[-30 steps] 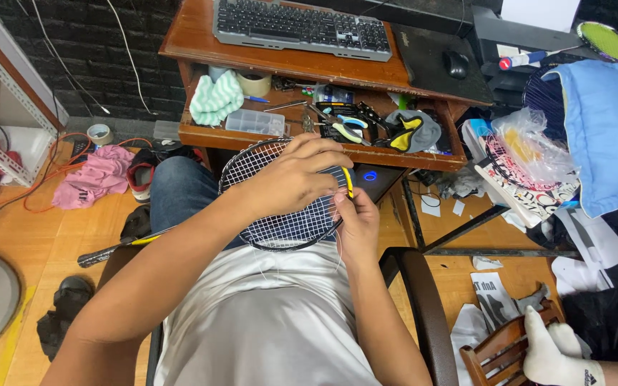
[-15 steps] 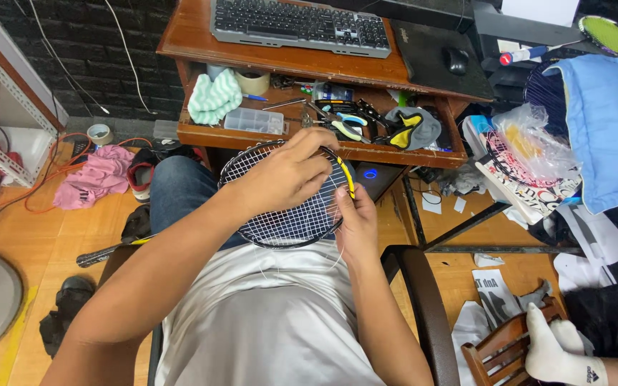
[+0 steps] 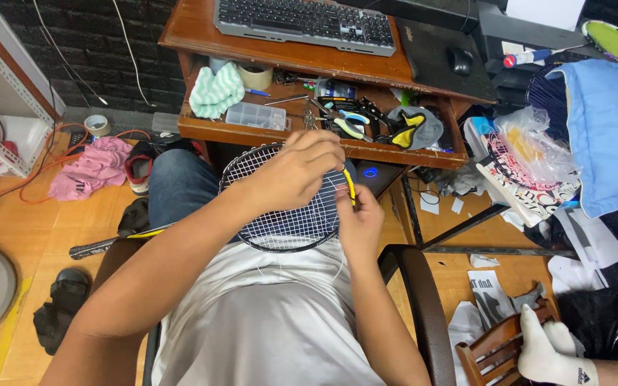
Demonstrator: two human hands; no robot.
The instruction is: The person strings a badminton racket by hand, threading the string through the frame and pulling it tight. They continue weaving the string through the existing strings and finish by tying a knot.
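Note:
A black and yellow badminton racket [image 3: 280, 221] lies across my lap, its strung head toward the desk and its handle [image 3: 101, 246] pointing left over the floor. My left hand [image 3: 302, 170] rests on top of the strings near the far rim, fingers curled and pinching at the frame. My right hand [image 3: 359, 221] grips the yellow right edge of the frame from below, and thin white string trails down from it over my shirt.
A wooden desk [image 3: 194, 32] holds a keyboard [image 3: 309, 21] and a mouse [image 3: 460, 61]; its lower shelf [image 3: 202, 129] carries tools, tape and a clear box. A chair armrest [image 3: 416, 300] curves at my right. Another person's socked foot [image 3: 548, 347] rests on a wooden chair.
My left hand has shifted slightly right along the racket's rim, and the racket has tilted a little. My right hand stays at the frame's right edge.

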